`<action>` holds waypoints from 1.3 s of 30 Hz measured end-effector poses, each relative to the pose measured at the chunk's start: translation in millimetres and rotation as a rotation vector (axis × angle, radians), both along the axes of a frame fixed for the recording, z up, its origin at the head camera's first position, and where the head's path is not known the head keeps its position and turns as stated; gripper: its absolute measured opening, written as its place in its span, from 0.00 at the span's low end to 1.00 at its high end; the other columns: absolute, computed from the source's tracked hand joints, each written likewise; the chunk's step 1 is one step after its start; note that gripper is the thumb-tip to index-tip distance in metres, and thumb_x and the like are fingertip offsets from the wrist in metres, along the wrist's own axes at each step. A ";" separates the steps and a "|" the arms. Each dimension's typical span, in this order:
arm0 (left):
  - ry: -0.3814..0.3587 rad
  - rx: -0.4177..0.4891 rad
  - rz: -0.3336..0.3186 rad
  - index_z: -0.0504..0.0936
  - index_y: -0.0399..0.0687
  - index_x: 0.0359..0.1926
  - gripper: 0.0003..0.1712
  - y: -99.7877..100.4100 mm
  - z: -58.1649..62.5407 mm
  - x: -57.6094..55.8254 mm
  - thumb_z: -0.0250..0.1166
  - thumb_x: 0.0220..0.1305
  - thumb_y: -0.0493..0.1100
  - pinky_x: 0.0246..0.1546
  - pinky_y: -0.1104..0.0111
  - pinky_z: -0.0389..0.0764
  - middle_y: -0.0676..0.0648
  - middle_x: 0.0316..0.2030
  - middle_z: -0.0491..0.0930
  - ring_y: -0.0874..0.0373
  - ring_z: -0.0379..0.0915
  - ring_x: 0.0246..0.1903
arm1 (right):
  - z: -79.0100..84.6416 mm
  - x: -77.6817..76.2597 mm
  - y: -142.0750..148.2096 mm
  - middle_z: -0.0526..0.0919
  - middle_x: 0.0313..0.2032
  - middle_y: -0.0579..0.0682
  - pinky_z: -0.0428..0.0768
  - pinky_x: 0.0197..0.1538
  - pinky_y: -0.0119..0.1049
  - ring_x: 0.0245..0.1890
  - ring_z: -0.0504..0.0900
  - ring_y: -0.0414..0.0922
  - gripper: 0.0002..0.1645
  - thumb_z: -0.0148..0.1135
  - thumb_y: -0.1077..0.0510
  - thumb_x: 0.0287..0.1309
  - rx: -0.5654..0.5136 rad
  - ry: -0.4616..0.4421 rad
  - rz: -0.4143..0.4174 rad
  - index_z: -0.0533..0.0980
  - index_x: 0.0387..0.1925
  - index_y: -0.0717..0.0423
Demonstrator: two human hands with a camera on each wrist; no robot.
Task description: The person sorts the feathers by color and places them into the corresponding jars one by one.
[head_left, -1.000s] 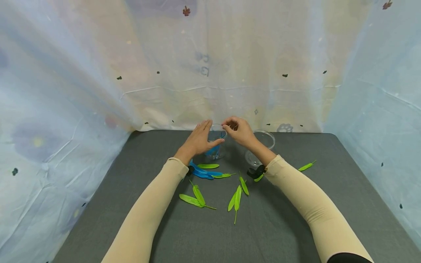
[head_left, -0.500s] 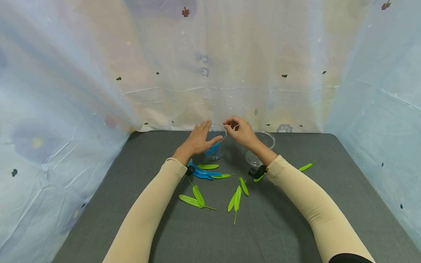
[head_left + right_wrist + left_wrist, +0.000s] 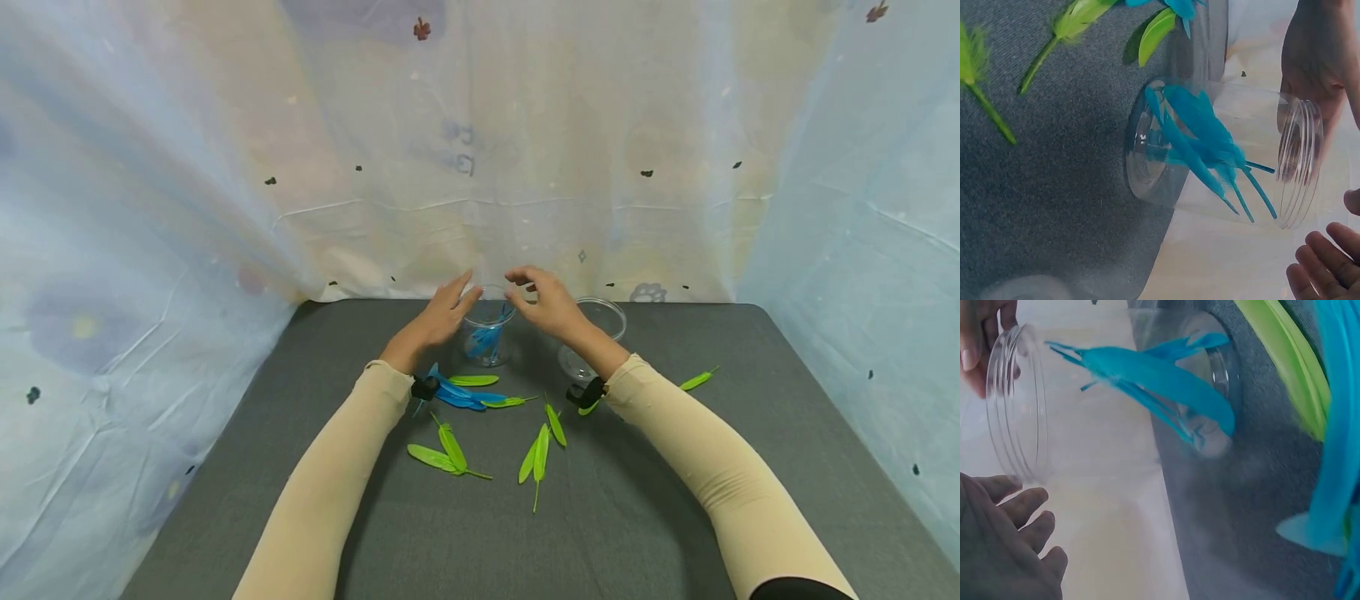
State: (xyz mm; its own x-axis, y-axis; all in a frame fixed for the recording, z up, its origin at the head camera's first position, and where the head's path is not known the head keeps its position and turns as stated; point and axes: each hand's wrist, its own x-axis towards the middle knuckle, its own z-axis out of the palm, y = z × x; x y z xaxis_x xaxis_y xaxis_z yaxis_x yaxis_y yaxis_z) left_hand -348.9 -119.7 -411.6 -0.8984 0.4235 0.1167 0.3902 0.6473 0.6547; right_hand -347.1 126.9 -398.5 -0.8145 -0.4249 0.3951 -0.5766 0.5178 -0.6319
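A clear jar (image 3: pixel 485 354) stands upright near the table's far edge. Inside it lean several blue feathers (image 3: pixel 1200 137), quills toward the threaded mouth. My left hand (image 3: pixel 433 323) is beside the jar's left side, fingers loosely extended; in the left wrist view a fingertip lies close to the rim (image 3: pixel 1016 406), and I cannot tell whether it touches. On the other side of the mouth is my right hand (image 3: pixel 551 310), thumb and fingers apart, holding nothing. Below the left wrist lie loose blue feathers (image 3: pixel 461 397), with a green feather (image 3: pixel 474 381) just behind them.
A second clear jar (image 3: pixel 622 321) stands partly behind my right forearm. Several green feathers (image 3: pixel 542 454) are scattered over the grey table (image 3: pixel 480 550), one of them (image 3: pixel 699 380) off to the right. A patterned curtain (image 3: pixel 525 125) rises behind the table.
My left hand has drawn back left from the jar, uncovering more of it. The right hand's thumb and fingers have parted from their earlier pinch. The loose feathers have stayed put.
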 end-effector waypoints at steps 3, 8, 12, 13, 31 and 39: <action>0.001 0.049 0.016 0.42 0.45 0.88 0.48 -10.4 -2.6 0.1 0.34 0.85 0.71 0.84 0.45 0.32 0.38 0.86 0.45 0.39 0.36 0.85 | 0.2 -1.0 -1.8 0.77 0.70 0.62 0.73 0.74 0.56 0.71 0.74 0.59 0.30 0.63 0.54 0.80 0.061 -0.007 -0.004 0.71 0.74 0.64; -0.011 0.076 0.039 0.44 0.46 0.88 0.49 -27.3 -7.6 2.1 0.36 0.84 0.72 0.84 0.43 0.37 0.39 0.86 0.45 0.39 0.37 0.85 | -1.2 -2.6 -4.1 0.70 0.76 0.62 0.66 0.79 0.57 0.78 0.67 0.59 0.37 0.62 0.48 0.80 0.155 -0.021 -0.004 0.66 0.79 0.63; -0.056 0.085 0.065 0.44 0.52 0.88 0.49 -38.4 -8.5 11.7 0.41 0.82 0.74 0.82 0.39 0.46 0.42 0.86 0.44 0.40 0.38 0.85 | -2.9 -3.2 -6.2 0.63 0.80 0.62 0.62 0.80 0.58 0.81 0.61 0.60 0.43 0.59 0.43 0.81 0.211 -0.056 0.019 0.59 0.83 0.62; -0.063 0.076 0.071 0.45 0.53 0.88 0.49 -40.6 -9.1 13.7 0.42 0.82 0.74 0.82 0.38 0.47 0.42 0.86 0.43 0.40 0.38 0.85 | -3.1 -3.2 -6.6 0.61 0.81 0.62 0.61 0.81 0.59 0.81 0.59 0.60 0.44 0.59 0.42 0.81 0.224 -0.067 0.025 0.57 0.83 0.61; -0.039 -0.160 0.116 0.74 0.41 0.75 0.27 -88.6 -28.1 41.9 0.60 0.84 0.48 0.71 0.38 0.70 0.34 0.72 0.71 0.35 0.67 0.72 | -10.0 -9.5 -9.0 0.44 0.86 0.59 0.48 0.85 0.58 0.86 0.43 0.57 0.58 0.52 0.28 0.78 0.411 -0.063 0.062 0.41 0.88 0.56; -0.123 -0.235 0.094 0.79 0.37 0.68 0.22 -113.5 -40.2 41.9 0.61 0.83 0.44 0.67 0.42 0.76 0.35 0.65 0.79 0.36 0.74 0.67 | -12.3 -11.1 -13.0 0.43 0.86 0.59 0.39 0.86 0.53 0.87 0.41 0.55 0.61 0.49 0.24 0.77 0.479 -0.028 0.063 0.41 0.87 0.58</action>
